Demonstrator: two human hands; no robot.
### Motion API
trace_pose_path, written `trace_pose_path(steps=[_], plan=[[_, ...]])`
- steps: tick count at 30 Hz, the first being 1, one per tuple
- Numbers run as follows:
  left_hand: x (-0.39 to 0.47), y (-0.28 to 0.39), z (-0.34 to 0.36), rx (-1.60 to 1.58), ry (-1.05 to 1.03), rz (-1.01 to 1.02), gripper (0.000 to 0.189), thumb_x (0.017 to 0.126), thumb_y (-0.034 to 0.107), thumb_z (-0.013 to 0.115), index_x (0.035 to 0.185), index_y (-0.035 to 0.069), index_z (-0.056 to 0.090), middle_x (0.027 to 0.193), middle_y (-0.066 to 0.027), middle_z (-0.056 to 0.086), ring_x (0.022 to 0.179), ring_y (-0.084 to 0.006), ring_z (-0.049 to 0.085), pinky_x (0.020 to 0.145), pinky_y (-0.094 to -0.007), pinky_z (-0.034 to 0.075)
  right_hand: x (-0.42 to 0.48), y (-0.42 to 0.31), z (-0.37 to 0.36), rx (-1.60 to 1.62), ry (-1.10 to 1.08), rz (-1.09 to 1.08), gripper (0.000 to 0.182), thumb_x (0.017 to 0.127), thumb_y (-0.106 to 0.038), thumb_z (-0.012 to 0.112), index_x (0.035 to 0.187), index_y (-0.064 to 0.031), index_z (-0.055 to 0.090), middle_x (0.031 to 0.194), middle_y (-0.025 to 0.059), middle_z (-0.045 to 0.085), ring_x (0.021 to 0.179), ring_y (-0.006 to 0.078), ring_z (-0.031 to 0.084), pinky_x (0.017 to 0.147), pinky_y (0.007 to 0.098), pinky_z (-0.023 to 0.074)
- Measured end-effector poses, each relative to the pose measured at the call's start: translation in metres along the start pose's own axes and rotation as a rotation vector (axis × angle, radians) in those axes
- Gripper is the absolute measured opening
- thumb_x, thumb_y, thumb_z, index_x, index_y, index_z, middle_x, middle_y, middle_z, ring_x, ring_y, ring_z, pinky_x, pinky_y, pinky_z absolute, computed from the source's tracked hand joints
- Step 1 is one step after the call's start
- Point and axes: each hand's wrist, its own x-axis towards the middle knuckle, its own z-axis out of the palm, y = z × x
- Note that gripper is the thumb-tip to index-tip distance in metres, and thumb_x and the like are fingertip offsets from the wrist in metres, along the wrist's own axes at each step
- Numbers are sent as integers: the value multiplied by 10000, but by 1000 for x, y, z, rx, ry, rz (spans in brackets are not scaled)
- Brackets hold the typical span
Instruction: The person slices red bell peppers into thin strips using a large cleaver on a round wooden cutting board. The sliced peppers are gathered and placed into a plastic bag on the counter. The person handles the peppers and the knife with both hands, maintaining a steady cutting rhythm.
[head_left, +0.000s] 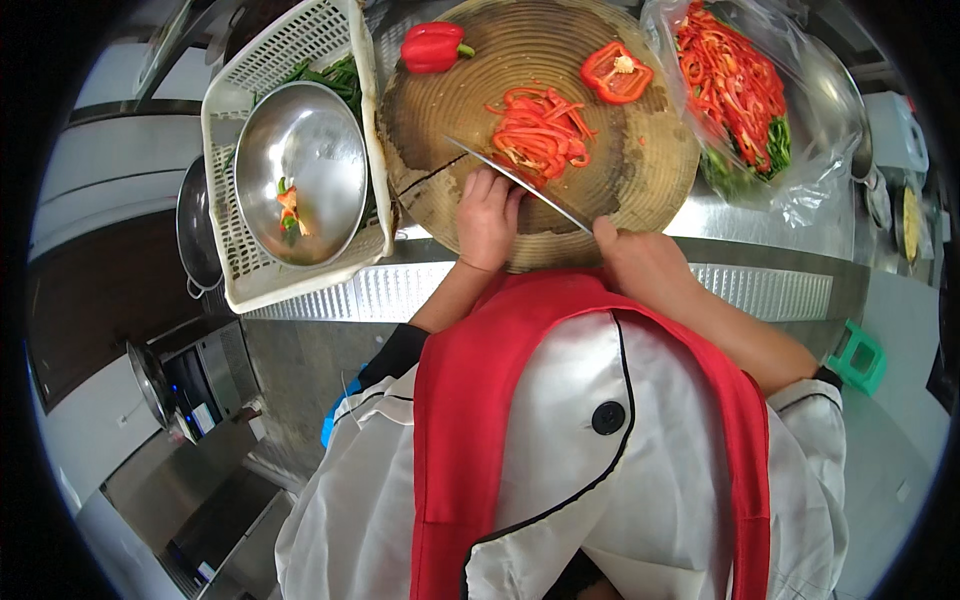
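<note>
My right hand (649, 262) grips a kitchen knife (529, 189), whose handle is hidden in the fist. The blade slants across a round wooden chopping block (660, 172). Close against the blade, my left hand (487, 221) has its fingertips curled down on a piece of red bell pepper (531, 177), mostly hidden by fingers and knife. Just beyond the blade lies a heap of red pepper strips (544, 131). A whole red bell pepper (433, 47) rests at the block's far left, and a cut pepper half (616, 73), inside facing up, at its far right.
Left of the block, a white plastic basket (225, 217) holds green vegetables (341, 82) and a steel bowl (300, 135) containing pepper core scraps (288, 206). To the right, a clear plastic bag (814, 161) holds red strips (731, 82) and green pieces. A green stool (857, 358) stands lower right.
</note>
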Motion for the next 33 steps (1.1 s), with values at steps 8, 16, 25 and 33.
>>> trace_pose_path(steps=[8, 16, 25, 33], plan=[[2, -2, 3, -72, 56, 32, 160, 800, 61, 720, 922, -13, 647, 1006, -159, 616, 931, -369, 580, 796, -423, 477, 5, 16, -11, 78, 77, -7, 204, 816, -76, 561, 958, 12, 444, 623, 208, 616, 598, 402, 644, 534, 495, 511], [2, 1, 0, -51, 30, 4, 204, 757, 21, 703, 947, -19, 642, 935, -173, 587, 877, -384, 543, 759, -449, 460, -15, 3, -21, -26, 7, 13, 218, 810, -97, 572, 954, 0, 439, 616, 198, 612, 596, 393, 642, 529, 484, 510], [2, 3, 0, -18, 9, -7, 188, 768, 26, 707, 936, -25, 642, 986, -174, 596, 943, -382, 556, 816, -447, 478, -25, 1, -16, -64, 34, -20, 110, 848, -78, 521, 916, -14, 464, 602, 165, 628, 555, 336, 660, 473, 428, 518], [1, 0, 1, -9, 4, 5, 241, 752, 11, 707, 978, -28, 637, 989, -174, 598, 944, -389, 559, 819, -447, 478, -5, 0, -5, 19, -57, 34, 151, 841, -78, 519, 939, 4, 439, 639, 196, 627, 598, 376, 655, 512, 460, 519]])
